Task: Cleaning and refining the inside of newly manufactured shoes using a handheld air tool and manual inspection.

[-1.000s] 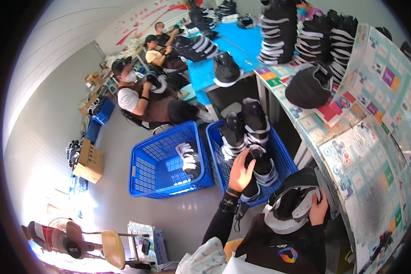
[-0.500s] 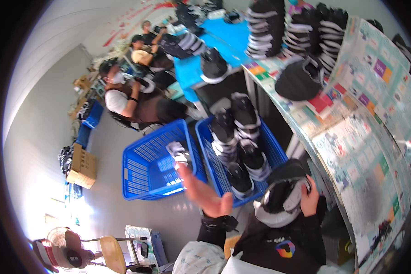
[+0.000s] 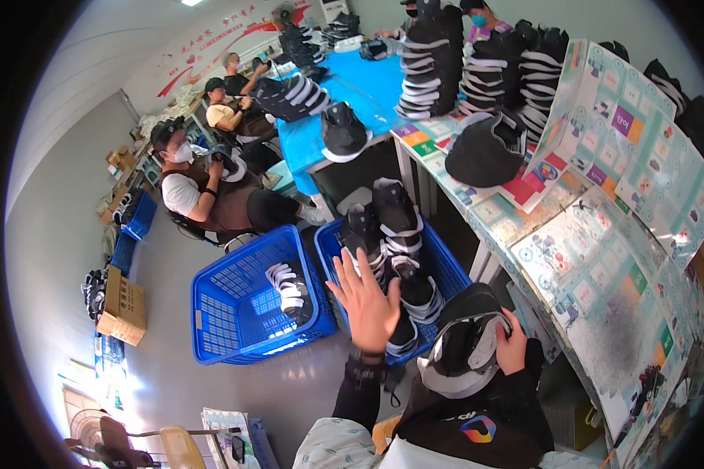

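My right hand [image 3: 512, 342] grips the edge of a black cap [image 3: 455, 384] with a white brim, its inside facing up, close to my lap. My left hand [image 3: 368, 309] is raised with fingers spread and holds nothing. It hangs in front of the right blue basket [image 3: 448, 260], hiding part of it. Stacked black caps [image 3: 397, 209] with white brims stand in that basket. A short nested stack of caps [image 3: 288, 291] lies in the left blue basket [image 3: 231, 270].
On my right, a worktable [image 3: 555, 250] covered with printed sheets carries a black cap [image 3: 481, 152] and tall cap stacks [image 3: 426, 66]. Ahead is a blue-topped table [image 3: 360, 78]. A seated person [image 3: 203, 180] handles a cap at the left; a cardboard box [image 3: 123, 305] is beyond the baskets.
My left hand has gone from reaching toward the left basket to upright, fingers spread. My right hand still holds the cap. The whole view has shifted slightly.
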Demonstrator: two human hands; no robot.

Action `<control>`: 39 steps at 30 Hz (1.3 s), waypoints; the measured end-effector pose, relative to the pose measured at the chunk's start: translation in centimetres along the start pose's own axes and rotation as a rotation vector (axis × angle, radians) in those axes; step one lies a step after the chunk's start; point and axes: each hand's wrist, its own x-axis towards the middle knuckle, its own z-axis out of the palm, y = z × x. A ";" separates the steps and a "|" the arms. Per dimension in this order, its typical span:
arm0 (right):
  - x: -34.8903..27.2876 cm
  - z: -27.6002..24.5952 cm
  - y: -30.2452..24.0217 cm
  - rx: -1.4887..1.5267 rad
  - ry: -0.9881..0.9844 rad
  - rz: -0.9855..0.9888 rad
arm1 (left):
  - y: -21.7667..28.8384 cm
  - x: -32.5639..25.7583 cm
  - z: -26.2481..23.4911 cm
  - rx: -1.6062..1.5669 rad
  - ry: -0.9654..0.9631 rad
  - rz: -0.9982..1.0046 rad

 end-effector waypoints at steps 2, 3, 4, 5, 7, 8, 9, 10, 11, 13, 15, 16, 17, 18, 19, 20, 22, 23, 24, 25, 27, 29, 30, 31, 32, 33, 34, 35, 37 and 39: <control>0.0 0.5 0.7 -0.019 0.010 -0.076 | -3.1 0.0 3.7 0.182 -0.126 -0.009; 0.0 0.3 0.9 -0.024 0.009 -0.082 | -3.8 -0.7 4.8 0.108 -0.288 0.075; -0.1 0.1 0.6 -0.020 -0.003 -0.084 | -4.1 -1.8 5.4 0.034 -0.454 0.156; -0.1 -0.1 0.2 -0.025 0.010 -0.100 | -4.4 -2.4 6.1 -0.221 -0.656 0.124; 0.1 -0.4 -0.2 -0.037 0.021 -0.112 | -3.2 -3.0 6.6 -0.618 -0.816 0.102; 0.4 -0.2 0.0 -0.036 0.021 -0.113 | -1.9 -3.8 6.9 -0.754 -0.783 0.113; 0.4 0.1 0.1 -0.033 0.019 -0.108 | -1.2 -4.5 7.5 -0.789 -0.679 0.232; 0.4 0.2 0.2 -0.033 0.021 -0.103 | -0.5 -5.1 8.1 -0.823 -0.573 0.353; 0.5 0.3 0.5 -0.032 0.019 -0.105 | -0.2 -5.7 8.5 -0.818 -0.658 0.275; 0.7 0.5 0.3 -0.075 0.027 -0.103 | 0.5 -6.0 8.1 -0.883 -0.619 0.216; 0.6 0.4 0.0 -0.094 -0.003 -0.101 | 0.7 -6.5 7.9 -0.983 -0.553 0.245; 0.3 0.2 -0.5 -0.114 -0.034 -0.095 | 0.7 -6.8 7.8 -1.015 -0.516 0.291; 0.2 0.0 -0.6 -0.114 -0.033 -0.093 | 0.7 -7.1 7.5 -0.960 -0.545 0.278; -0.1 -0.2 -0.8 -0.136 -0.118 -0.017 | 0.2 -7.9 7.7 -0.956 -0.545 0.276; -0.1 -0.1 -0.8 -0.154 -0.207 0.055 | -0.6 -8.8 8.6 -0.945 -0.589 0.207; -0.3 0.0 -0.6 -0.148 -0.214 0.051 | -1.4 -9.8 9.3 -0.933 -0.633 0.136; -0.5 -0.2 0.5 -0.147 -0.240 -0.148 | -1.6 -10.9 10.0 -0.930 -0.593 0.091; -0.4 -0.6 1.0 -0.134 -0.241 -0.175 | -1.7 -11.2 10.4 -0.948 -0.588 0.081; -0.1 -1.2 1.3 -0.118 -0.220 -0.233 | -1.5 -11.3 10.4 -0.969 -0.585 0.072; 0.2 -1.6 1.6 -0.075 -0.218 -0.217 | -1.2 -11.2 10.5 -0.963 -0.582 0.066; 0.7 -2.0 2.2 -0.030 -0.216 -0.200 | -0.7 -10.9 10.9 -0.939 -0.597 0.096; 1.2 -2.2 2.9 0.006 -0.239 -0.170 | -0.6 -11.0 11.5 -0.925 -0.575 0.099; 1.3 -2.2 3.5 0.005 -0.238 -0.167 | -0.6 -11.1 11.6 -0.913 -0.555 0.103; 1.6 -2.1 4.3 0.056 -0.255 -0.155 | -0.5 -11.2 11.7 -0.915 -0.556 0.101; 1.7 -2.2 4.8 0.106 -0.272 -0.146 | -0.3 -11.1 11.9 -0.921 -0.543 0.095; 1.4 -2.2 5.0 0.103 -0.281 -0.151 | -0.6 -11.1 11.8 -0.925 -0.523 0.086; 1.6 -2.2 5.3 0.106 -0.297 -0.152 | -0.8 -11.2 12.0 -0.928 -0.498 0.080; 1.6 -2.3 5.7 0.107 -0.317 -0.157 | -1.0 -11.7 12.0 -0.902 -0.492 0.073; 1.4 -2.6 7.5 0.144 -0.340 -0.086 | -1.2 -12.3 12.6 -0.920 -0.463 0.068; 1.5 -2.8 7.5 0.132 -0.345 -0.024 | -1.2 -12.5 12.7 -0.952 -0.448 0.042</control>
